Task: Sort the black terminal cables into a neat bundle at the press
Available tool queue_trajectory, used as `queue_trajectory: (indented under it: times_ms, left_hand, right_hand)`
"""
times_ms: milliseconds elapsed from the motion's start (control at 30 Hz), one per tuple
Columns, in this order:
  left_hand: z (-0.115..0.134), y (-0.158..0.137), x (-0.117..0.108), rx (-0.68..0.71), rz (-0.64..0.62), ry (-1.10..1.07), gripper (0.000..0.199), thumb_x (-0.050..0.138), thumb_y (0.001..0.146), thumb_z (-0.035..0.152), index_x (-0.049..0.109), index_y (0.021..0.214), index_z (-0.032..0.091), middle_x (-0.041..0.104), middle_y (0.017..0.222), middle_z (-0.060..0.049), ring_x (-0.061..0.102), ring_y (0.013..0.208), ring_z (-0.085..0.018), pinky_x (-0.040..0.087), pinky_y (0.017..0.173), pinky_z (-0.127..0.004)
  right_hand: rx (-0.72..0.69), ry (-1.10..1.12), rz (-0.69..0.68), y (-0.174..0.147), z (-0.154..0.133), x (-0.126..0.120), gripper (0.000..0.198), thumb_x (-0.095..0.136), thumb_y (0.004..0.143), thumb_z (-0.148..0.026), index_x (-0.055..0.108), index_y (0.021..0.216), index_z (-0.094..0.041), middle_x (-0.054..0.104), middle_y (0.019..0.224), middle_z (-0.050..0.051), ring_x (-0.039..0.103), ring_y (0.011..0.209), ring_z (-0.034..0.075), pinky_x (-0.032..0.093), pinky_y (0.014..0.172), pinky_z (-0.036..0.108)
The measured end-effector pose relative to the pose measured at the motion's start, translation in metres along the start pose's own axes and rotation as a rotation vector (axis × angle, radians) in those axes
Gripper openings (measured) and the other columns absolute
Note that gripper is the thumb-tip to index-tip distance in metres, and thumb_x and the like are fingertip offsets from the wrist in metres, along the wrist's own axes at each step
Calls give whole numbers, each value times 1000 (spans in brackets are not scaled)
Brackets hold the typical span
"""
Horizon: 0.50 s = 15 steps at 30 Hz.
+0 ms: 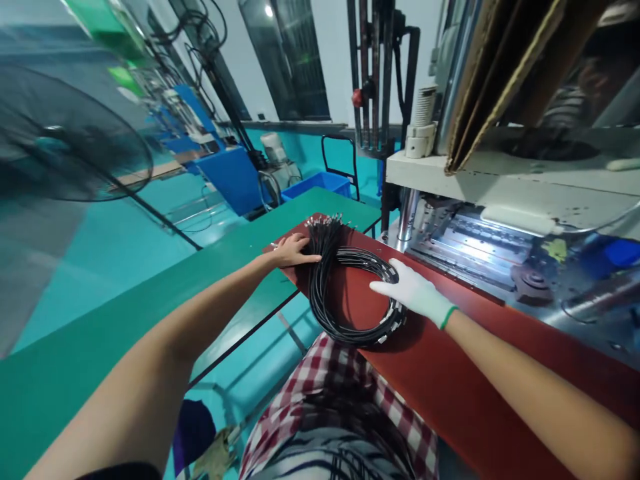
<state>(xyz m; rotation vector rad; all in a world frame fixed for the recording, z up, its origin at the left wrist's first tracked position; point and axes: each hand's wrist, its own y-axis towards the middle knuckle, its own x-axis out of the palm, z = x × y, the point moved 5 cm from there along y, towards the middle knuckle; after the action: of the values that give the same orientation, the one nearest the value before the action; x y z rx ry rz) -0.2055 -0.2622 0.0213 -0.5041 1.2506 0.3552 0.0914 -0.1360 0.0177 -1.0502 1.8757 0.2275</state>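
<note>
A coil of black cables with metal ends lies on the red board in front of me. Its loose ends fan out at the top in a cluster of silvery terminals. My left hand, bare, rests at the left edge of the bundle just below these terminals. Its fingers are spread and the thumb lies across the cables. On the right side of the coil, my right hand in a white glove grips the cables, thumb toward the inside of the ring. Its other fingers are partly hidden.
The red board overlaps a green table on the left. To the right stands a press machine with a metal bed and cardboard above. A large fan is at left; a blue crate sits behind the table.
</note>
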Motion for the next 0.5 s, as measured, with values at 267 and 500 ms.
queue_trajectory:
  times_ms: [267,500]
  left_hand:
    - [2,15,-7,77,-240,31,73,54,61,82,68,89,16,69,93,-10,61,98,-30,41,88,-33]
    - [-23,4,-2,456,-323,93,80,80,52,53,56,117,13,58,117,-13,54,109,-31,42,93,-35]
  right_hand:
    - [25,-369,-11,22,-29,-1,77,64,78,-36,34,144,-9,46,136,21,47,125,37,40,100,45]
    - [149,-400,-2,34,-31,6,53,53,81,-19,47,133,-16,55,123,14,55,114,32,44,94,44]
